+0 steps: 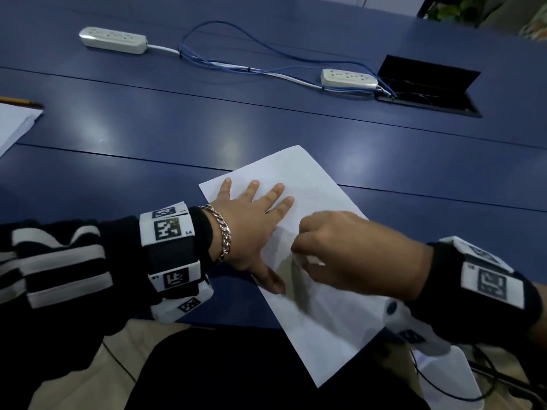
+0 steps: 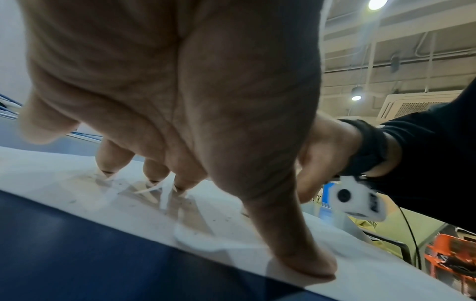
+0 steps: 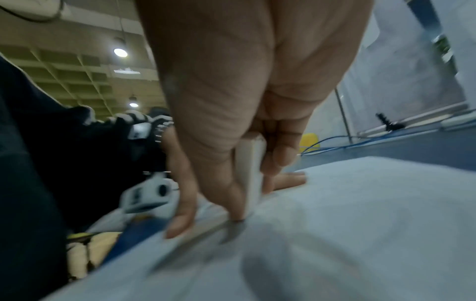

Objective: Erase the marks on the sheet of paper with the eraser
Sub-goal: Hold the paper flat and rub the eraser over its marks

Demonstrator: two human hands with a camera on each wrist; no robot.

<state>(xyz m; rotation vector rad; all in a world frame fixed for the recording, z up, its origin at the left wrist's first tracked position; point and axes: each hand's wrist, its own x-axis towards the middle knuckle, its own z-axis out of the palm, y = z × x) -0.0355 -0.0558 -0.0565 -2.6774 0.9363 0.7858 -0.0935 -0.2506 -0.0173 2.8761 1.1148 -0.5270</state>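
A white sheet of paper [image 1: 310, 179] lies slanted on the blue table, its near corner hanging over the table's front edge. My left hand [image 1: 254, 214] lies flat on the sheet's left part with fingers spread, pressing it down; in the left wrist view its fingertips [image 2: 180, 185] and thumb touch the paper [image 2: 64, 183]. My right hand [image 1: 340, 247] pinches a white eraser [image 3: 251, 173] between thumb and fingers, its lower end on the paper [image 3: 360, 224] just right of my left thumb. In the head view only a sliver of the eraser [image 1: 313, 259] shows. Faint grey marks show near it.
Two white power strips [image 1: 112, 39] [image 1: 349, 78] with blue cables lie across the far table, next to an open black cable hatch [image 1: 429, 84]. A stack of paper [image 1: 14, 122] with a pencil [image 1: 20, 101] sits at the left edge. My lap is below the table edge.
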